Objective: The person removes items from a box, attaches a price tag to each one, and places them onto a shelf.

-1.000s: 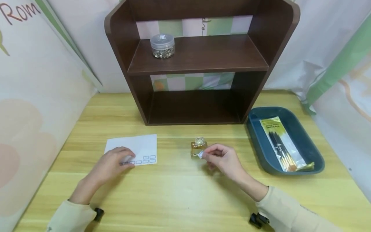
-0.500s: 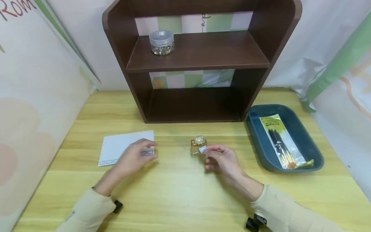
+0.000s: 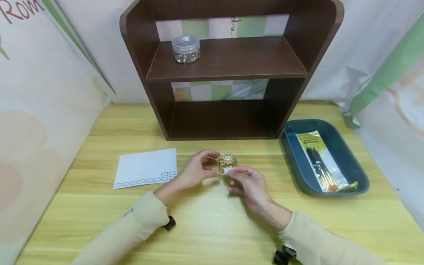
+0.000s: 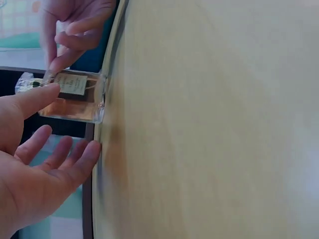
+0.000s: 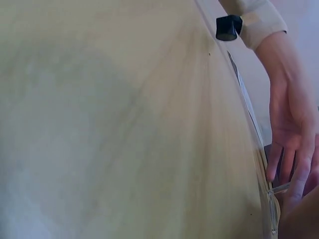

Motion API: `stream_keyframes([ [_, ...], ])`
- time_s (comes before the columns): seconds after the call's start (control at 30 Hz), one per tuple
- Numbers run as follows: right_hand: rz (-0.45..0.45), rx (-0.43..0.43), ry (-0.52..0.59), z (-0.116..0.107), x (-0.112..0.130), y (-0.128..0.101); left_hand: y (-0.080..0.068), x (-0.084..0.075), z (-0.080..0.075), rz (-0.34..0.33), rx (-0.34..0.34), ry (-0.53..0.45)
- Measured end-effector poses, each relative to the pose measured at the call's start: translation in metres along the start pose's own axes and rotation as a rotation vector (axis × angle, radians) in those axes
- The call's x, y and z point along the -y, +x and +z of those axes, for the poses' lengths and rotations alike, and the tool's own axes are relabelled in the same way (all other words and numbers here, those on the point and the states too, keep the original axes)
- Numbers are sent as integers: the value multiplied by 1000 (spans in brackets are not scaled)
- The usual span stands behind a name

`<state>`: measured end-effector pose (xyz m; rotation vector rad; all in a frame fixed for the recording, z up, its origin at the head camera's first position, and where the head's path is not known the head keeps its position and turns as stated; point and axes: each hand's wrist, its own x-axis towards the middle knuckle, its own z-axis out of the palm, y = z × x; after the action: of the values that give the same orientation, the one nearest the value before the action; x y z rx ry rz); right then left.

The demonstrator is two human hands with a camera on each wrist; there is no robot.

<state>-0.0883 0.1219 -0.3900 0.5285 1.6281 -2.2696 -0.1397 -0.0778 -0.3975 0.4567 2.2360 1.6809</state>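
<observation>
A small amber glass bottle (image 3: 227,164) stands upright at the centre of the head view, its long axis vertical and its clear cap pointing up, on the wooden table (image 3: 212,221) just in front of the dark shelf unit (image 3: 228,70). The right hand (image 3: 248,182) pinches a small white sticker (image 3: 228,170) against the bottle's near face. The left hand (image 3: 195,171) touches the bottle's left side with relaxed, spread fingers (image 4: 37,97), not closed round it.

To the left lies a white label sheet (image 3: 145,168), well apart. At the right sits a blue tray (image 3: 351,165) holding a packet of brushes (image 3: 321,162). A clear jar (image 3: 186,49) stands on the upper shelf. Bare table spreads toward the lower edge.
</observation>
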Motion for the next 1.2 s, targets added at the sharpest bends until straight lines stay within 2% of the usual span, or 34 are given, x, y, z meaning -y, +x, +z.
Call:
stream_keyframes([
  [0.1,-9,-13,17,1,0,0,6,-1,5,-22,25,-28],
  [0.2,-22,-24,33,1,0,0,11,-3,9,-14,44,-41],
  [0.4,-38,-33,45,4,-2,2,14,0,9,-4,22,-16],
  [0.73,-32,-58,88,3,2,10,21,3,11,-13,2,-75],
  [1.2,-38,-72,98,6,5,12,20,1,10,-36,7,-91],
])
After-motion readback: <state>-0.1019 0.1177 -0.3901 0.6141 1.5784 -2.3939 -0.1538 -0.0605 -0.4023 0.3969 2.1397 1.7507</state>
